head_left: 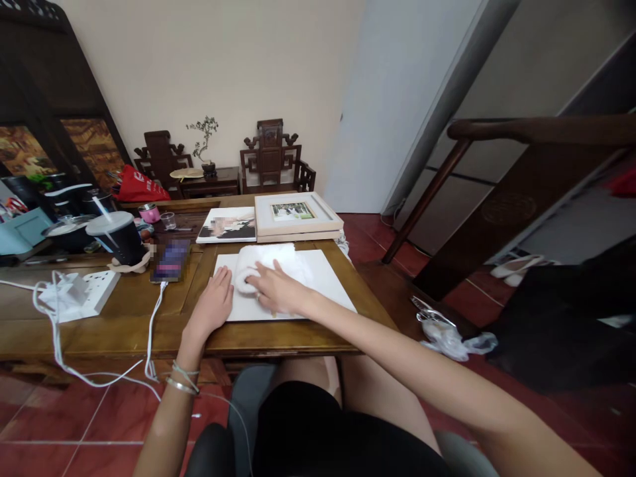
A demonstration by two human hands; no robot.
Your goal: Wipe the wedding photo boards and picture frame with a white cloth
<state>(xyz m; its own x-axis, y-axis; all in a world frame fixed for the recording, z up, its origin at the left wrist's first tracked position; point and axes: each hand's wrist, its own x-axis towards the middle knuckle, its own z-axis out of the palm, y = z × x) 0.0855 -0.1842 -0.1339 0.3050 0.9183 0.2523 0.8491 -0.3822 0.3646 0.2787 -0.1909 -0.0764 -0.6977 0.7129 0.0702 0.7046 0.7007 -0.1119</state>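
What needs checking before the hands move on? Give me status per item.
1. Left hand steadying the board: ok, resting on its left side.
2. Right hand on the white cloth: ok, touching; firmness of grip cannot tell.
3. Board lying flat on the table: ok.
4. Board surface under the cloth: cannot tell, hidden.
5. Room behind the board: not ok, I'd say; the picture frames sit very close.
6. Cup upright, apart from the board: ok.

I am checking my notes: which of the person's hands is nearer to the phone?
Left. The left hand rests at the left edge of the white board, to the right of the phone; the right hand is farther right, on the white cloth.
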